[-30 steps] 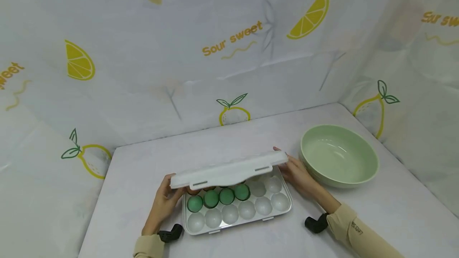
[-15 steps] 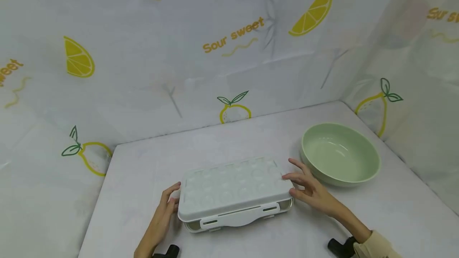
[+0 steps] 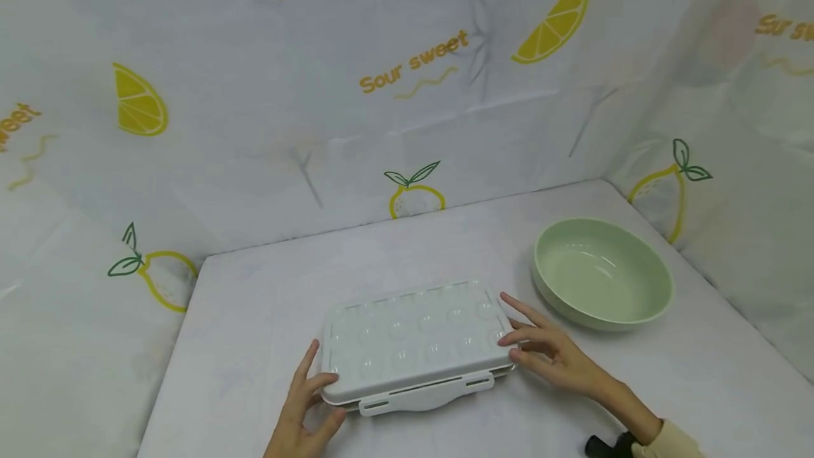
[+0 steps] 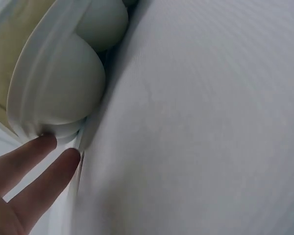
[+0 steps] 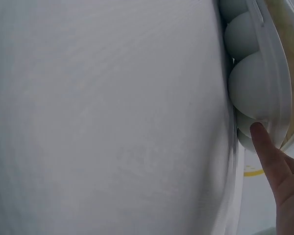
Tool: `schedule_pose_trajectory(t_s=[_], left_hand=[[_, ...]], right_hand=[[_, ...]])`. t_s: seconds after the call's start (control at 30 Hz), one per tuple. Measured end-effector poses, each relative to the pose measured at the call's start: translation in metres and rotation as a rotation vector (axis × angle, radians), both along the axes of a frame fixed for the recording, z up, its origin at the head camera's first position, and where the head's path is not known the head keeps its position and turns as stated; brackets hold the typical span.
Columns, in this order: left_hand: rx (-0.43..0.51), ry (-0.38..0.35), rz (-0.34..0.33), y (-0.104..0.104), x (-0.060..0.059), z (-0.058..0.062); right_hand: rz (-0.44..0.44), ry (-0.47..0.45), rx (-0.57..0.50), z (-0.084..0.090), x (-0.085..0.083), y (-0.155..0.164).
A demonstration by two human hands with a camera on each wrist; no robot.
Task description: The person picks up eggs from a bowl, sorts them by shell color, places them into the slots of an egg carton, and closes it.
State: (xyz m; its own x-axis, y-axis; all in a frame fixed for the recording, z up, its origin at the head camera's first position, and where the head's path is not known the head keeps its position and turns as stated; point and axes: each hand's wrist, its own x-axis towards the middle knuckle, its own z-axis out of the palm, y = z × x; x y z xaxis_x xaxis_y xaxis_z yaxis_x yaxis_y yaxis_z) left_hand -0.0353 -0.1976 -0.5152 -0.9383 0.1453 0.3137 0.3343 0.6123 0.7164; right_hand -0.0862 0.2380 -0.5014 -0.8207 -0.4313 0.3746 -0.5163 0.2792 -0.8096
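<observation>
A: Position of the egg box (image 3: 413, 341)?

B: On the white table (image 3: 254, 302), near its front edge, lid down flat over the tray. Green bowl (image 3: 600, 274) stands to its right, apart from it.

A: Left hand (image 3: 305, 408)?

B: At the box's front-left corner. Fingers straight and relaxed, thumb against the lower edge. In the left wrist view two fingertips (image 4: 44, 147) touch the rim of the box (image 4: 54, 83); nothing is gripped.

A: Right hand (image 3: 553, 355)?

B: At the right end of the box. Fingers spread and loose, tips resting on the lid's edge. In the right wrist view one fingertip (image 5: 259, 134) presses the rim of the box (image 5: 264, 78). No grasp.
</observation>
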Motion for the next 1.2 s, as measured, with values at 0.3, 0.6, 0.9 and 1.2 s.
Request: schedule_pose_trajectory(t_s=[0.3, 0.6, 0.9, 1.2], left_hand=[[-0.09, 0.082, -0.06, 0.002, -0.002, 0.002], [-0.182, 0.107, -0.032, 0.009, -0.006, 0.006], [-0.181, 0.257, 0.046, 0.021, -0.01, -0.005], [-0.071, 0.334, 0.019, 0.023, -0.012, -0.015]], right_hand=[[0.031, 0.129, 0.091, -0.002, 0.002, -0.001], [-0.087, 0.277, 0.18, 0.003, 0.006, -0.016], [-0.25, 0.301, 0.237, -0.004, 0.015, -0.039], [-0.307, 0.275, 0.248, -0.013, 0.02, -0.043]])
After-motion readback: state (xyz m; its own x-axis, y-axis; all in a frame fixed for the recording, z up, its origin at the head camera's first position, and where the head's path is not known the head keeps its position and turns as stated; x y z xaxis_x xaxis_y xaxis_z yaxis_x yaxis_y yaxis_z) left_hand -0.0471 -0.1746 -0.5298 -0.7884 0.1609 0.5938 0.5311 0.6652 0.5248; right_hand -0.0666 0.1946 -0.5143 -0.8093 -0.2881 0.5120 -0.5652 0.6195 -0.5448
